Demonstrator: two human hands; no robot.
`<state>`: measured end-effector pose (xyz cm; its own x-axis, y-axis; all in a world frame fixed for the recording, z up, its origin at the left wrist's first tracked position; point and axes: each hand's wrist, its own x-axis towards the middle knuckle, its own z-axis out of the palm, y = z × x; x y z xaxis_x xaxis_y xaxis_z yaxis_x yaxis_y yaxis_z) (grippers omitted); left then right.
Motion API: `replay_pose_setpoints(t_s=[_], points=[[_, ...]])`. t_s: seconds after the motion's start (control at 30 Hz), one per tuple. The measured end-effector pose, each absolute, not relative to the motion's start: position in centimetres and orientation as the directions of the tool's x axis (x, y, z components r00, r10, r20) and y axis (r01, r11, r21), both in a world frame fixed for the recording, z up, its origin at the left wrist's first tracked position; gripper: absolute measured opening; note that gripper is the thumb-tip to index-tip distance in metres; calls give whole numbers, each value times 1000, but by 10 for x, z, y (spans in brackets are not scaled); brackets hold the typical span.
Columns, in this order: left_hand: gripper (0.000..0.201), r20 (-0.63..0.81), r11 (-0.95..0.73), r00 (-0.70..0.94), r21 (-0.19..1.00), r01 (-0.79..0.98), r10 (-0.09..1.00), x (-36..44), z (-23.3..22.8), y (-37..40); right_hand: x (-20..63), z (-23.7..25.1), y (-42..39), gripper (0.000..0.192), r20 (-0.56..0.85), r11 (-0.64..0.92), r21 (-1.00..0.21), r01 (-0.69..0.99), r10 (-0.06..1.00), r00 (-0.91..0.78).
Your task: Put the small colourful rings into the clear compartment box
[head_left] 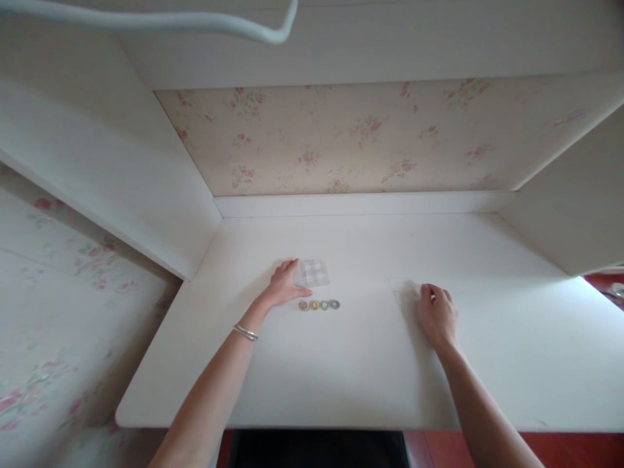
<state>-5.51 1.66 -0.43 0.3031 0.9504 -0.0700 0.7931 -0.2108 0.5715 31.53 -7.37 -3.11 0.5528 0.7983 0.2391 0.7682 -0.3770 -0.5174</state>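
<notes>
While the left hand [283, 286] spreads wide at the left side of the box [315, 273] on the worktop [341, 370], just behind four rings [319, 305], the right hand [439, 313] curls beside a clear piece [403, 291]; whether it holds anything, I cannot tell.

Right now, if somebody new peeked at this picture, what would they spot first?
Probably the four small colored rings, lined up in a row near the left hand on the white desk. Next might come the clear divided box beside that hand, then the pink-flowered wallpaper behind the desk.
</notes>
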Motion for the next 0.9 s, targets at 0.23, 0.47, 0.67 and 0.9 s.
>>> replay_pose_setpoints(t_s=[0.23,0.47,0.67,0.9], points=[[44,-28,-57,172,882,468,985,-81,-8,-45,218,-14,-100,25,311,152,-528,836,950,23],[31,-104,47,132,924,379,986,-90,-3,-89,123,9,-94,21,213,422,-414,807,907,-365],[33,-73,15,129,916,401,989,-94,-3,-73,108,15,-79,21,193,423,-351,835,906,-377],[33,162,-228,166,796,560,973,-65,-6,-7,102,10,-86,22,185,432,-294,853,901,-393]])
